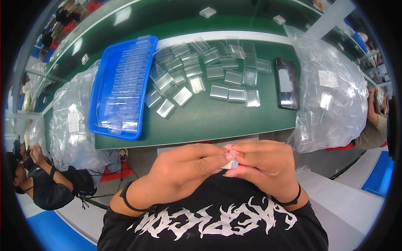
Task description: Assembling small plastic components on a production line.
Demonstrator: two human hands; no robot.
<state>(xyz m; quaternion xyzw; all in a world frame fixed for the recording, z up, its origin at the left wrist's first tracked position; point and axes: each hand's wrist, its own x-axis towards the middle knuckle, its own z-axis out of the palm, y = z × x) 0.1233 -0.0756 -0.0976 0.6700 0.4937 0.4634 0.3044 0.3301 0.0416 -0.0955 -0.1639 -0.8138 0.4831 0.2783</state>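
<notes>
Close to my chest, my left hand point(184, 169) and my right hand point(261, 163) meet with fingertips together on a small clear plastic box point(231, 164), mostly hidden between the fingers. On the green table point(209, 121) beyond them lie several clear plastic boxes point(209, 75), scattered loosely. A blue tray point(121, 88) at the left holds rows of the same clear boxes stacked side by side.
A black phone point(287, 83) lies at the table's right. Large clear plastic bags stand at the right point(331, 92) and at the left point(73, 121). A person point(42, 180) crouches at lower left; another person point(374, 125) sits at far right.
</notes>
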